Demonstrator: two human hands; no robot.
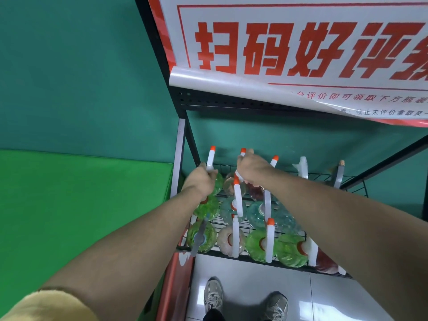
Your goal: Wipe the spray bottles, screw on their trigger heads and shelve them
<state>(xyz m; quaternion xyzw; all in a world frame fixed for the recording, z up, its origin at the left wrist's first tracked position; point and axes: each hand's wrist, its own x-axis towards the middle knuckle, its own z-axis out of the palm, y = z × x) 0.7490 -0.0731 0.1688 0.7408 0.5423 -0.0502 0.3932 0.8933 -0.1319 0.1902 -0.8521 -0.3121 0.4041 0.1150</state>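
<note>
Now we reach both arms into the rack (379, 169), down at the back row of its wire shelf (234, 222). Our left hand (201, 180) curls round the white trigger head of a green bottle (217, 183) in the back left corner. Our right hand (251, 169) grips the head of a reddish bottle (230, 183) just beside it, fingers closed over the neck (an orange nozzle pokes out above the knuckles).

Both bottles look filled, so we judge them fairly heavy for their size, and the ribbed clear plastic is likely slick if damp. The neck under the head is the safest hold, since the trigger itself could flex or squeeze. Rows of other bottles (261, 245) stand close together in front, green, pale and reddish, so the wire bars may tip a base set down crooked.

Above hangs a white banner (301, 42) with red characters. Green wall (81, 77) lies behind, pale glossy tile floor (254, 286) below, with our shoes (213, 295) near the rack.
</note>
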